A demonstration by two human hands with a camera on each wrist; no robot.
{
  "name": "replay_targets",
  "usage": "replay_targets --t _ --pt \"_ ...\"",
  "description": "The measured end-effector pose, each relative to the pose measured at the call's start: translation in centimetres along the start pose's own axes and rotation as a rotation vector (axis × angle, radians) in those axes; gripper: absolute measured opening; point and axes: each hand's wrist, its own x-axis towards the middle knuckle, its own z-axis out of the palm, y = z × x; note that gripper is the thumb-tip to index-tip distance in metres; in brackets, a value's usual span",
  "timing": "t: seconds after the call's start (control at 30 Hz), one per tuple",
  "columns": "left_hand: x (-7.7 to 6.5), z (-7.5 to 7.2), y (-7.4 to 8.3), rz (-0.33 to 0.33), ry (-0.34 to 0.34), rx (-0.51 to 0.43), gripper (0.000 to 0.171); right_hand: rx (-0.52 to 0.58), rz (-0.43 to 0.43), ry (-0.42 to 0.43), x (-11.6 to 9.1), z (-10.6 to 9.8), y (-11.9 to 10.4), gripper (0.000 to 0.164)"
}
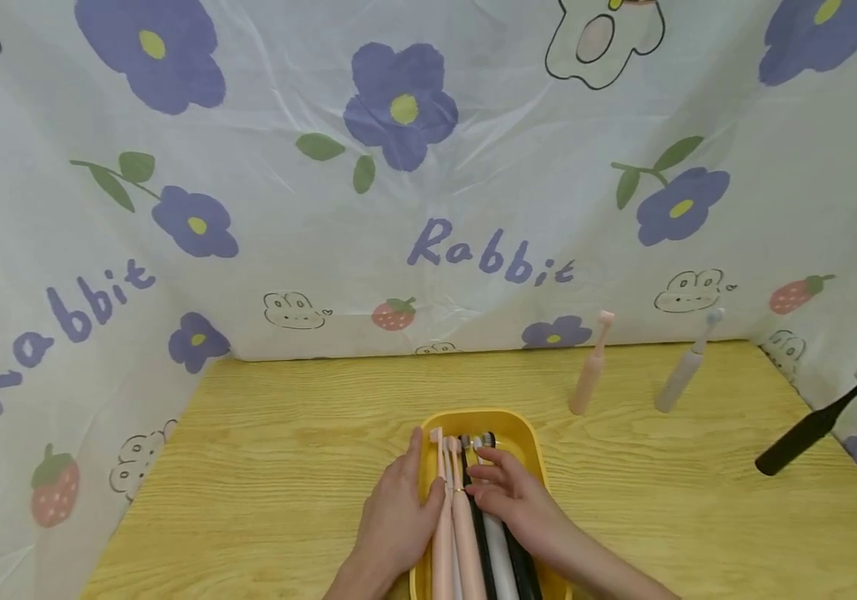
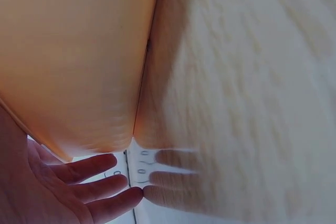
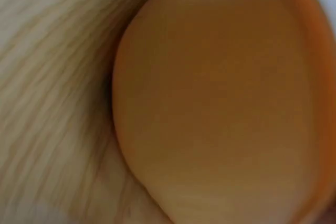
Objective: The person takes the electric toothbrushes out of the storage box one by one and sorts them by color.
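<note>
Several electric toothbrushes lie lengthwise in a yellow tray (image 1: 484, 412): a pink toothbrush (image 1: 442, 550) at the left, another pink toothbrush (image 1: 468, 542), a light grey toothbrush (image 1: 499, 562) and black ones towards the right. My left hand (image 1: 394, 512) lies along the tray's left side, its thumb over the rim beside the leftmost pink toothbrush. In the left wrist view, its fingers (image 2: 100, 184) stretch past the tray's outer wall (image 2: 73, 66). Over the brush necks, my right hand (image 1: 514, 500) bends its fingers loosely. The right wrist view shows mostly the tray's outside (image 3: 220, 93).
At the table's right stand a pink toothbrush (image 1: 588, 379), a light grey toothbrush (image 1: 679, 382) and a black toothbrush (image 1: 796, 437), apart from each other. Behind the wooden table (image 1: 301, 450) hangs a white patterned cloth (image 1: 286, 242), which also closes both sides.
</note>
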Motion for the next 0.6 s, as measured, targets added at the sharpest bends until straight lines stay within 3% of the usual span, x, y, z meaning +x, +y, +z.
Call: replay_targets --t 0.1,0.37,0.6 --pt "0.1 0.0 -0.1 -0.002 -0.005 -0.007 0.071 0.035 0.038 0.081 1.1 0.6 0.2 0.064" --pt "0.1 0.0 0.0 -0.001 -0.016 0.004 0.068 0.343 0.141 0.156 3.4 0.7 0.5 0.061" --pt "-0.1 -0.2 -0.1 -0.004 -0.030 -0.033 0.068 0.459 0.203 0.098 3.9 0.4 0.3 0.061"
